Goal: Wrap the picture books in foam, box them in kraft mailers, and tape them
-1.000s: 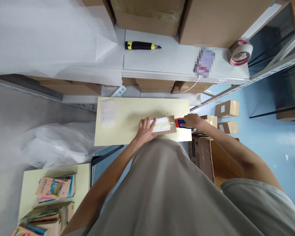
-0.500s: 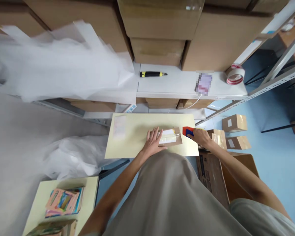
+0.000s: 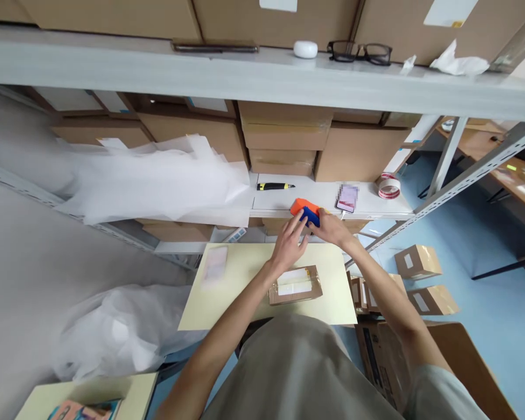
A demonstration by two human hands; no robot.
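My right hand is closed round an orange and blue tape dispenser, held in the air at the front edge of the shelf. From the left, my left hand has its fingers bent against the dispenser's blue part; the fingertips are partly hidden there. Below both hands lies a small brown cardboard box with white labels and shiny tape on its top. It rests on the pale yellow table, and neither hand touches it.
On the shelf lie a black-and-yellow utility knife, a phone and a tape roll. White sheet wrap hangs over its left side. Glasses sit on the upper shelf. Several cartons stand on the floor at right.
My right hand has raised the tape dispenser from the table's right side up toward the shelf. My left hand has left the box and come to the dispenser. The view has tilted upward.
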